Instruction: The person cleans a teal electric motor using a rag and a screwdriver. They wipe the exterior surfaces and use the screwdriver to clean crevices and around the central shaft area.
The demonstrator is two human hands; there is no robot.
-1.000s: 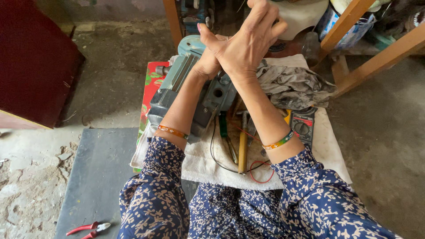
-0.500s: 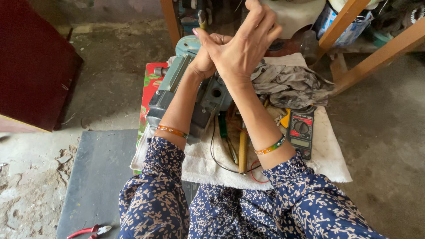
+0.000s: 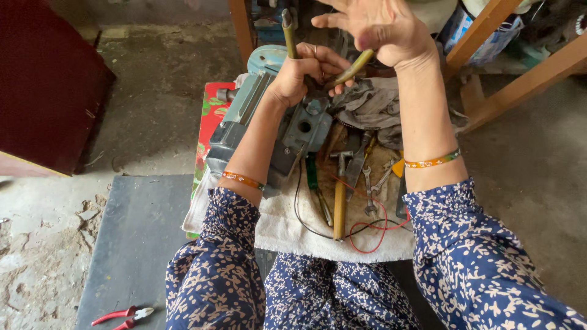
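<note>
My left hand [image 3: 306, 73] is shut around a plier-like tool [image 3: 288, 33] with two olive-yellow handles, held over the shaft end of a blue-grey electric motor [image 3: 244, 122]. One handle points up and the other slants right. My right hand [image 3: 379, 30] hovers above with its fingers spread, and its underside touches the tip of the slanted handle. The motor lies on a white towel [image 3: 287, 226] in front of my knees.
On the towel lie a wooden-handled hammer [image 3: 339, 195], a green-handled tool [image 3: 313, 177], small wrenches [image 3: 370, 183] and red and black wires [image 3: 367, 235]. A grey rag [image 3: 373, 104] sits behind. Red pliers [image 3: 122, 316] lie on a dark slab [image 3: 134, 232]. Wooden frame legs [image 3: 489, 24] stand at right.
My hands were pressed together over the motor. Now they are apart: the right hand has lifted and spread, and the left has dropped, showing the tool's yellow handles.
</note>
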